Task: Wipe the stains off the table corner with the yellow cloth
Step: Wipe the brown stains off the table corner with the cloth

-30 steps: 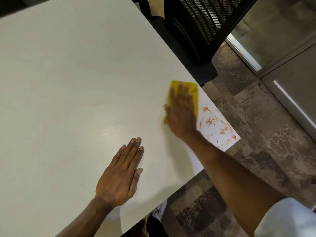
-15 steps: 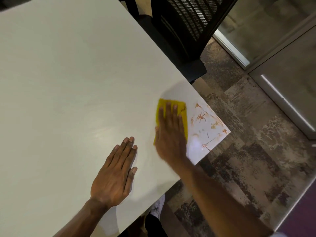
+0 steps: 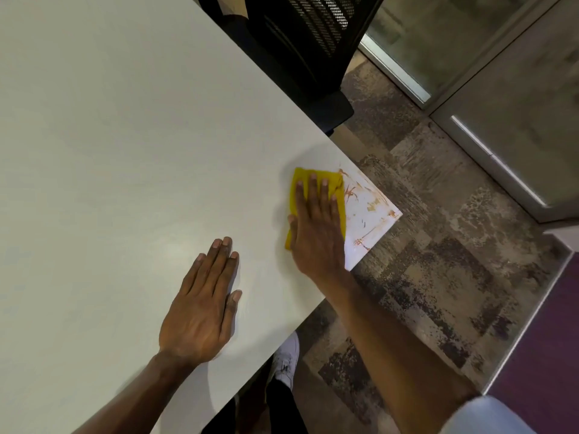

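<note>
The yellow cloth [image 3: 296,195] lies flat on the white table [image 3: 125,151] just left of its right corner. My right hand [image 3: 318,230] presses down on the cloth with straight fingers and covers most of it. Orange-brown stains [image 3: 369,203] streak the corner, right beside the cloth's right edge; a few marks sit near the front edge of the corner. My left hand [image 3: 202,305] rests flat on the table, palm down, fingers together, to the left of the cloth and apart from it.
A black mesh office chair [image 3: 307,48] stands against the table's far edge behind the corner. Patterned carpet [image 3: 438,277] lies beyond the table's edges. My white shoe [image 3: 286,360] shows below the front edge. A glass partition [image 3: 485,89] runs at the right.
My right hand slid the cloth back along the table toward the front, then a little rightward to the edge of the stains. My left hand stayed flat in place.
</note>
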The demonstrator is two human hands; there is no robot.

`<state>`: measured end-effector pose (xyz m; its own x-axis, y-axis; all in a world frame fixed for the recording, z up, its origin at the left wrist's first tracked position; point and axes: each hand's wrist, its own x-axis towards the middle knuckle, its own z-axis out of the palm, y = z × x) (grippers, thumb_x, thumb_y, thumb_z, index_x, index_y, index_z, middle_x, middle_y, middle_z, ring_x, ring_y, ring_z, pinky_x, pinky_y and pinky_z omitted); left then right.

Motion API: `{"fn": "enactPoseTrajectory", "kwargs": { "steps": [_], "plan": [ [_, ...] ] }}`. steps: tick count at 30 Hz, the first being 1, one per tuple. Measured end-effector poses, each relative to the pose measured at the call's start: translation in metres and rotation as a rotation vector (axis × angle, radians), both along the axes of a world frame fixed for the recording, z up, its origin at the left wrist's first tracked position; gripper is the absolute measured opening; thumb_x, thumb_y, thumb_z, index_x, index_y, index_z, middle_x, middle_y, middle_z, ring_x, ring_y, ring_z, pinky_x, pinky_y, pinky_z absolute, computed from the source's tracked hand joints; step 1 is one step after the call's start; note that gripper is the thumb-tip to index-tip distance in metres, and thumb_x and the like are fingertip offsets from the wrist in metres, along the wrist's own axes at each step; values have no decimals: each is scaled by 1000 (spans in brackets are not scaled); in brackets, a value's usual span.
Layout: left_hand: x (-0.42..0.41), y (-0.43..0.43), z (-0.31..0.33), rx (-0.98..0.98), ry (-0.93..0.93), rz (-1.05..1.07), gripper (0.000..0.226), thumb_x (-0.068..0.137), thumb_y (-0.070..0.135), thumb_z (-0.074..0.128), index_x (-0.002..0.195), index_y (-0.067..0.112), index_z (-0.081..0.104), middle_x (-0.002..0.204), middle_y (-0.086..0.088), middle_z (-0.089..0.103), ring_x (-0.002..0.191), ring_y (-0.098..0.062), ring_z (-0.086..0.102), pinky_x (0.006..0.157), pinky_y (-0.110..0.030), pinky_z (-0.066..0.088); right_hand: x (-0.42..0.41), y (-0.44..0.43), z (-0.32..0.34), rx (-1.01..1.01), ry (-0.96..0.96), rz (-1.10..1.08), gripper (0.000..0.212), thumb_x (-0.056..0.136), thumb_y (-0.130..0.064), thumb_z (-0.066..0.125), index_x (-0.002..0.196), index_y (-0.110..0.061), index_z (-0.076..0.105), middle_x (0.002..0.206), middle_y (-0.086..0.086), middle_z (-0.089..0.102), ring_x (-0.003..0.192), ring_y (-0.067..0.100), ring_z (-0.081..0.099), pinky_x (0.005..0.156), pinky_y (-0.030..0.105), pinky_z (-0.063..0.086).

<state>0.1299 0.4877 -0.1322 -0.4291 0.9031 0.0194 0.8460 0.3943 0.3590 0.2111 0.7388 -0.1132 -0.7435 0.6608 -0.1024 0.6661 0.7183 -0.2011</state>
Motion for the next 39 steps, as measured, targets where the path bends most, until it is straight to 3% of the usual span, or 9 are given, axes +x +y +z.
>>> {"fn": "enactPoseTrajectory", "kwargs": {
  "steps": [6,9,12,17,19,22,25,31,39],
  "plan": [
    [-1,0,-2,-1,-14,-12,67,113,32,37,174,6,26,187,-10,15,174,-28,15,138,-54,25,78,-71,13,-13,-24,236,64,114,-30,30,170,-19,1,179,8,-4,166,30,-7,133,54,15],
    [-1,-1,-2,-17,-3,-14,68,113,31,38,174,5,25,187,-10,14,175,-27,13,140,-53,22,78,-33,5,29,-28,67,69,110,-26,40,170,-19,5,179,8,1,166,30,-3,132,55,18],
    [0,-1,-3,-7,-3,-15,69,112,29,42,174,5,25,187,-11,14,175,-28,13,140,-52,20,68,-17,2,28,-35,-116,66,111,-27,33,170,-17,4,179,10,-1,165,33,-5,132,56,16],
    [-1,-1,-4,-3,0,-18,69,112,30,40,174,4,24,187,-10,14,175,-28,14,139,-55,23,89,-73,4,-15,26,286,59,114,-26,23,170,-19,5,179,6,-1,166,30,-5,134,53,11],
    [0,0,-3,0,1,-14,69,112,31,38,174,4,25,187,-11,15,174,-29,14,139,-55,22,98,-65,2,-7,33,349,64,113,-23,35,170,-22,6,179,3,0,166,26,-5,135,51,12],
    [0,0,-4,3,12,-20,68,113,32,35,173,3,25,186,-12,16,175,-29,13,139,-54,21,96,-32,-2,-1,61,187,73,107,-16,50,170,-21,12,179,5,4,166,28,-3,133,55,15],
    [-1,-1,-6,-17,33,-22,69,112,32,38,174,3,24,187,-12,14,175,-28,11,139,-56,23,83,-31,2,16,84,-18,64,110,-19,41,169,-17,17,179,8,8,166,30,-1,132,56,17],
    [-1,0,-6,-4,57,-15,68,112,31,38,173,2,27,186,-13,16,175,-28,12,138,-55,25,98,-75,2,-19,77,269,62,113,-23,37,170,-22,11,179,2,3,166,26,-3,134,52,13],
    [2,1,-12,-27,58,6,70,113,34,32,174,2,21,187,-14,12,174,-32,13,137,-61,26,70,-26,5,-16,38,-8,63,107,-28,22,169,-16,15,179,8,6,166,32,-2,133,55,15]
  ]
}}
